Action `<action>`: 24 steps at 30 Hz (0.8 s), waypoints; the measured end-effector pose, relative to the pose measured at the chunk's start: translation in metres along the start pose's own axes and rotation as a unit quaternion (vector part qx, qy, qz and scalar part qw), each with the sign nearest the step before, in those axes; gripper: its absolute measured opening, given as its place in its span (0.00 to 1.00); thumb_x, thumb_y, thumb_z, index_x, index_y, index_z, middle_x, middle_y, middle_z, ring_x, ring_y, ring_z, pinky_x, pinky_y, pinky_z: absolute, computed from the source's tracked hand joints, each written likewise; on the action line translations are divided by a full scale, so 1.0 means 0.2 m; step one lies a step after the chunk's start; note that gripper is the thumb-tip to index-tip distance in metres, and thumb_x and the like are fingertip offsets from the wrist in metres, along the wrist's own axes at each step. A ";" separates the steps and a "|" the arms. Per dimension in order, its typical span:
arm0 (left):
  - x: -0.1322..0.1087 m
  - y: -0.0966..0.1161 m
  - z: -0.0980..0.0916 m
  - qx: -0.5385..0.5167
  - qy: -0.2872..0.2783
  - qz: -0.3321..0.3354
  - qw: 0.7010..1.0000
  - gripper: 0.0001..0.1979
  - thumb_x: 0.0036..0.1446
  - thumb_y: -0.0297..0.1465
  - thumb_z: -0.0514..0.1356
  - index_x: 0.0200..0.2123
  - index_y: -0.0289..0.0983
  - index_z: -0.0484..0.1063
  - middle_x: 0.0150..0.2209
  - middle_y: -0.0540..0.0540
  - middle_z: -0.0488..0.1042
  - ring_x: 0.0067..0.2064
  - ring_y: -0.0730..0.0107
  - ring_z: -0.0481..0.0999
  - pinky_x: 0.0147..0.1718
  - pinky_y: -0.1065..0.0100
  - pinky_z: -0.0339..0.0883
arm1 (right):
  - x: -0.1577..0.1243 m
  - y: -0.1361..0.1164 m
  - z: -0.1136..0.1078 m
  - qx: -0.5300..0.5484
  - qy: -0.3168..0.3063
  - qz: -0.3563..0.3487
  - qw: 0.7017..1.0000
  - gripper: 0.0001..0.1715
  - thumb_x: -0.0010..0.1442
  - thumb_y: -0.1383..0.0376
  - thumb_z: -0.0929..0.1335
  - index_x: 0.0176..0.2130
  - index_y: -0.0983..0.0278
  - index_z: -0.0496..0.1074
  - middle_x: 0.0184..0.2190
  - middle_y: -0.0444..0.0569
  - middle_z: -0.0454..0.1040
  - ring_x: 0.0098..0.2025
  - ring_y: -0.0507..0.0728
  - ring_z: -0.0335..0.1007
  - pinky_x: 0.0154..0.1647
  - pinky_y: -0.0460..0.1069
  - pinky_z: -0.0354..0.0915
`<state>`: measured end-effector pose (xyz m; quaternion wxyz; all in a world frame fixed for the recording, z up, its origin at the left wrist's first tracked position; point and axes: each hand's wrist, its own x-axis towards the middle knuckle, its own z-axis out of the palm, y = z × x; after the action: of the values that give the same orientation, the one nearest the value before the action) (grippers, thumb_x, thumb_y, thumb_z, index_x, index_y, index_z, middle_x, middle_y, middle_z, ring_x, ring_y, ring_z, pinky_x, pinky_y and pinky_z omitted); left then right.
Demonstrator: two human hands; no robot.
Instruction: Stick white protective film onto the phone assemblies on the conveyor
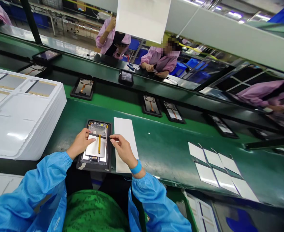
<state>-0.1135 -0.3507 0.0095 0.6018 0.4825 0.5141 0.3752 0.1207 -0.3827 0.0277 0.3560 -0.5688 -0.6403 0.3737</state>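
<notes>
An opened tablet (97, 129) lies in a black holder (108, 165) in front of me, its inner boards and metal plate exposed. A white flat battery (93, 149) sits over its middle, slightly askew, with an orange ribbon cable (99, 144) on top. My left hand (80, 143) grips the battery's upper left side, thumb on its face; the fingers are partly hidden near thin wires. My right hand (123, 149) hovers by the holder's right edge, holding nothing, thumb and forefinger a little apart. Beneath that hand is a white board (126, 138) on the green bench.
Stacked white plastic trays (35, 112) rise at the left. Several white flat batteries (213, 158) with short leads lie at the right. Beyond the bench edge, more opened tablets (151, 105) sit in black holders along a green line. Co-workers in pink (161, 59) sit opposite.
</notes>
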 end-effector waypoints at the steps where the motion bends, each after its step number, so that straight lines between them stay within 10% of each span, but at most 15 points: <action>1: 0.00 -0.01 0.00 0.000 -0.002 0.002 1.000 0.22 0.45 0.36 0.69 0.39 0.39 0.61 0.36 0.46 0.80 0.36 0.60 0.81 0.35 0.62 0.73 | -0.01 0.00 0.00 0.003 0.000 0.006 1.000 0.13 0.64 0.61 0.65 0.47 0.61 0.73 0.44 0.49 0.77 0.43 0.56 0.73 0.42 0.51 0.69; 24: 0.04 -0.06 0.00 0.124 0.045 0.072 0.989 0.18 0.46 0.33 0.68 0.38 0.39 0.64 0.34 0.48 0.78 0.36 0.62 0.79 0.36 0.64 0.70 | -0.11 -0.01 0.10 -0.152 -0.088 -0.153 0.972 0.16 0.68 0.70 0.63 0.50 0.61 0.75 0.55 0.51 0.75 0.54 0.59 0.68 0.56 0.58 0.69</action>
<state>-0.1134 -0.3466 -0.0033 0.4848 0.5719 0.5469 0.3725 0.1050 -0.4058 0.0197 0.2602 -0.4764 -0.7980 0.2617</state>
